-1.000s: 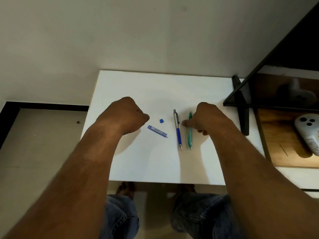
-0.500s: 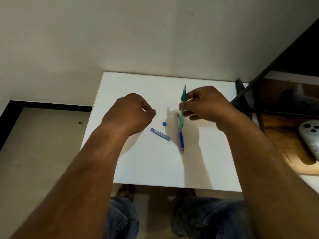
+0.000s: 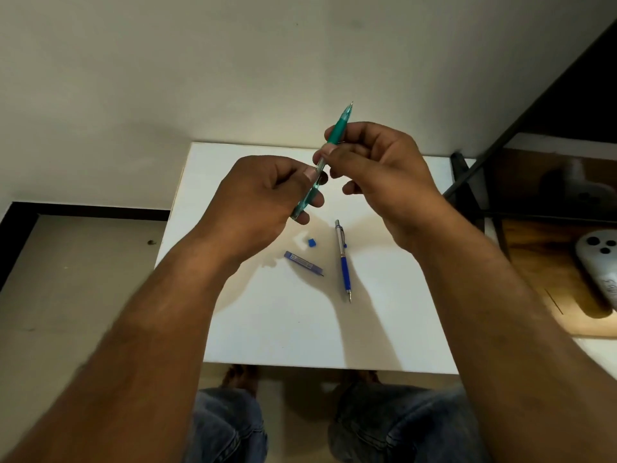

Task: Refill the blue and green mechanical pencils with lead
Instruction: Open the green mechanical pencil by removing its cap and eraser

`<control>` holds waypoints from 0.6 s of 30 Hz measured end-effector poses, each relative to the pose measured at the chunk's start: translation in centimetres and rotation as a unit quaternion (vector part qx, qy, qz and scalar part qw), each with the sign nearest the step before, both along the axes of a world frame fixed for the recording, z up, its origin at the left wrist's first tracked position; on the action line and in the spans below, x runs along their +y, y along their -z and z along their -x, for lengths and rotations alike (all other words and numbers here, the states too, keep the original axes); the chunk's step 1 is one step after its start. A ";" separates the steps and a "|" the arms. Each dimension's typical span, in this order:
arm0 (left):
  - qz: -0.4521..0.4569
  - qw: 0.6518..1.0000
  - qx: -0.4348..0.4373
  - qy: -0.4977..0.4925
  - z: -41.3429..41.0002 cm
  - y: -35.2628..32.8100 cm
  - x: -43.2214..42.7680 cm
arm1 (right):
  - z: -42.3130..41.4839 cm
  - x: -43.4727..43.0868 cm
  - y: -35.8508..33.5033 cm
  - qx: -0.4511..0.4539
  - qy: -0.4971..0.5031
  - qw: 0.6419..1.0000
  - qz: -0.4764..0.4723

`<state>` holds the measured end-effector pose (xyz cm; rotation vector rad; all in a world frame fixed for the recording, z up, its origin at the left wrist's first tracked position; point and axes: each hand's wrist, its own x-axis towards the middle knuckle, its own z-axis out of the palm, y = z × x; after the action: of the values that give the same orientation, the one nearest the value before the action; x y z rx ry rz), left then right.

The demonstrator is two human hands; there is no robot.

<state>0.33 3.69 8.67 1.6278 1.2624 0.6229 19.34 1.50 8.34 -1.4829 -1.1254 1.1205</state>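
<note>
Raised higher since 0.5 s ago, green pencil tilts above the white table, tip up. Left hand has joined, pinching its lower end; right hand grips the upper barrel. Blue pencil, lead tube & blue cap lie mid-table.

green pencil gripped by left hand + right hand | blue pencil on table

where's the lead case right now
Head view: the lead case lies flat on the white table, left of the blue pencil, just below the small blue cap.
</note>
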 end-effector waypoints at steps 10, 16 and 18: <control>0.032 0.999 0.019 0.020 -0.8 -0.3 -0.7 | -0.2 -0.1 -0.8 0.068 0.070 0.994 -0.057; 0.019 1.000 -0.010 0.001 0.0 0.0 -0.3 | -1.0 0.3 -0.7 0.104 0.161 0.981 -0.041; -0.008 0.999 -0.037 -0.035 0.2 0.1 -0.1 | -1.5 0.3 -0.6 0.140 0.172 0.975 -0.014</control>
<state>0.08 3.63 8.55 1.5647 1.2673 0.7306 20.89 1.81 8.89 -1.3812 -0.6570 1.0251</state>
